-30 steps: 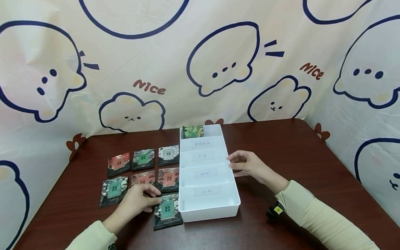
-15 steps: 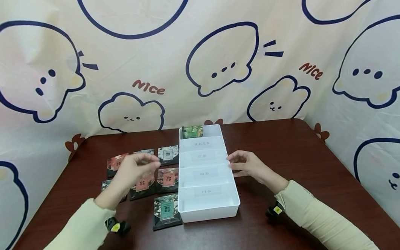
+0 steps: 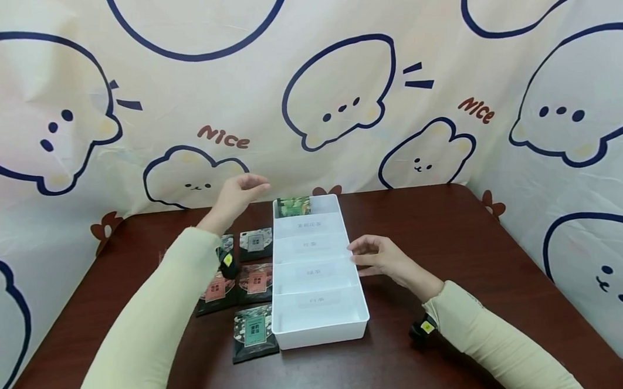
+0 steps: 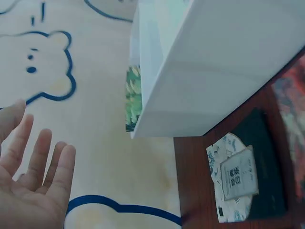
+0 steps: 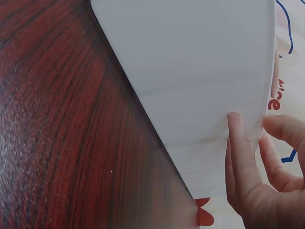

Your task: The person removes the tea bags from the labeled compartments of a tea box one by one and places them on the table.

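Observation:
My left hand is raised at the table's far edge, left of the white divided box. It holds nothing; in the left wrist view its fingers are loosely extended. A green tea packet sits in the box's rearmost compartment. On the right, my right hand holds the box's side rim, one digit along the outer wall and fingertips at the edge. Left of the box lie a white-labelled packet, a red-labelled packet and a green-labelled packet.
Another red-labelled packet lies farther left, partly under the left sleeve, which hides other packets. The box's remaining compartments carry printed labels. A patterned cloth hangs behind the brown table.
My left hand has risen from beside the front packets, up and away over the packets to the table's far edge. The right hand keeps its place at the box rim.

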